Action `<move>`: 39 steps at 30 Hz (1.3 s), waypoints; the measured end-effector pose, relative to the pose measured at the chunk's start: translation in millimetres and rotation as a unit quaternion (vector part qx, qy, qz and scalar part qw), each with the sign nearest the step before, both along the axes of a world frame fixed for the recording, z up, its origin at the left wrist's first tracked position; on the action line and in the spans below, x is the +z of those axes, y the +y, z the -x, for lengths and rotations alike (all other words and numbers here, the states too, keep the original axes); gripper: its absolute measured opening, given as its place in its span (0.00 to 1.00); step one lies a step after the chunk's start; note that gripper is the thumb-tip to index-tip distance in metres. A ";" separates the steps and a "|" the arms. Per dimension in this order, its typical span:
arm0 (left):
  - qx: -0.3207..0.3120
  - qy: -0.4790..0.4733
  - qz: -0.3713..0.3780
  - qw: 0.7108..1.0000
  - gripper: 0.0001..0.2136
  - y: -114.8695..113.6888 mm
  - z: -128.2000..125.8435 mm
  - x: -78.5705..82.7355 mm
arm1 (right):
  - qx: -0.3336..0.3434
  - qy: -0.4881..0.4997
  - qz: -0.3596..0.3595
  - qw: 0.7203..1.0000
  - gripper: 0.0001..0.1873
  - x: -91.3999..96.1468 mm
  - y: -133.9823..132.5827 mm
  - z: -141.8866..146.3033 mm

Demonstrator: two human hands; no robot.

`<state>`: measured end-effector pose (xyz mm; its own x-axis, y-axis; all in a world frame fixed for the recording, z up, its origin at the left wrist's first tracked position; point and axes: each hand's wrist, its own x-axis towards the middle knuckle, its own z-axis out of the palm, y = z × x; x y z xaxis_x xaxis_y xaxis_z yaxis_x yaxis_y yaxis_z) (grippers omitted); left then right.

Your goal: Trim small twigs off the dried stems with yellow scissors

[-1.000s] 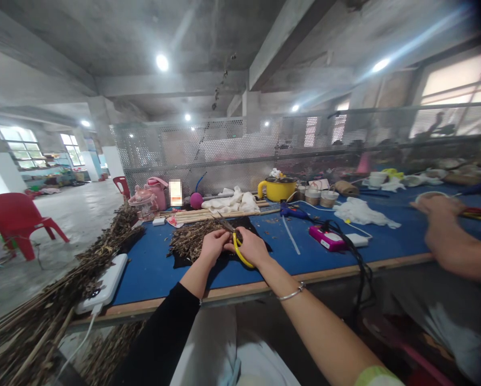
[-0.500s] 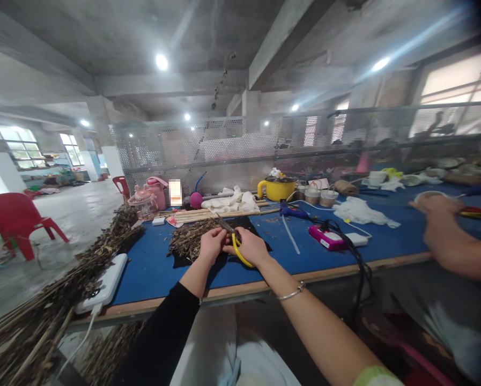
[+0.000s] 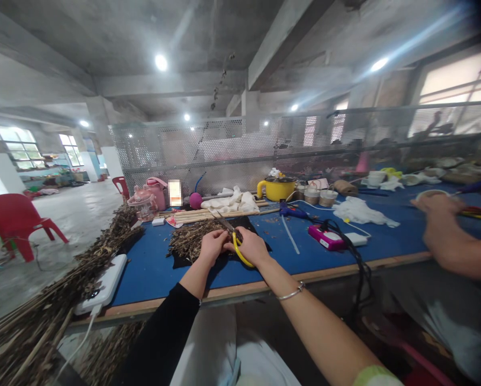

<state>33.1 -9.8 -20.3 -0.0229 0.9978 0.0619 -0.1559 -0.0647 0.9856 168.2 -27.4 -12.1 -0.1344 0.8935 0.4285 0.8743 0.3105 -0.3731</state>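
Note:
In the middle of the blue-topped table, my right hand (image 3: pixel 251 247) grips a pair of yellow-handled scissors (image 3: pixel 240 252). Their blades point away from me and stand apart. Close beside it, my left hand (image 3: pixel 213 246) has its fingers pinched together near the blades; what they hold is too small to make out. A pile of dried brown plant pieces (image 3: pixel 192 238) lies just left of and beyond my left hand, on a black cloth (image 3: pixel 178 261).
Long dried stalks (image 3: pixel 43 300) and a white power bank (image 3: pixel 110 281) lie at the left edge. Wooden sticks (image 3: pixel 208 215), white cloth (image 3: pixel 234 201) and a yellow pot (image 3: pixel 279 189) stand behind. Rightward are a purple box (image 3: pixel 326 237) with black cables and a co-worker's hand (image 3: pixel 437 206).
The scissor blades have spread wider apart. My hands stay in nearly the same place, and the co-worker's hand has shifted slightly.

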 end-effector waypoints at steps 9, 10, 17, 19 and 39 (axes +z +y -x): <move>-0.016 0.020 -0.037 0.999 0.10 1.5 -1.9 -1.4 | -0.010 -0.002 0.005 1.000 0.30 1.1 -1.1 0.7; -0.018 0.021 -0.037 0.999 0.11 2.4 -1.7 -2.3 | -0.009 -0.003 0.006 1.000 0.29 1.1 -1.2 0.8; -0.021 0.031 -0.030 0.999 0.11 4.1 -0.7 -4.6 | -0.021 -0.016 0.009 1.000 0.28 -0.9 2.2 -0.3; -0.014 0.036 -0.030 0.999 0.10 3.8 -0.5 -3.7 | -0.025 -0.021 0.016 0.999 0.28 -1.5 3.4 -0.4; -0.065 -0.031 -0.052 0.996 0.11 4.1 -0.8 -3.8 | 0.011 -0.009 -0.012 1.000 0.30 -3.0 1.4 0.1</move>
<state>33.9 -5.7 -24.1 0.0996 0.9807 0.1684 -0.2306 -0.1419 0.9626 168.1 -26.0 -15.1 -0.1615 0.8800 0.4467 0.8741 0.3377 -0.3492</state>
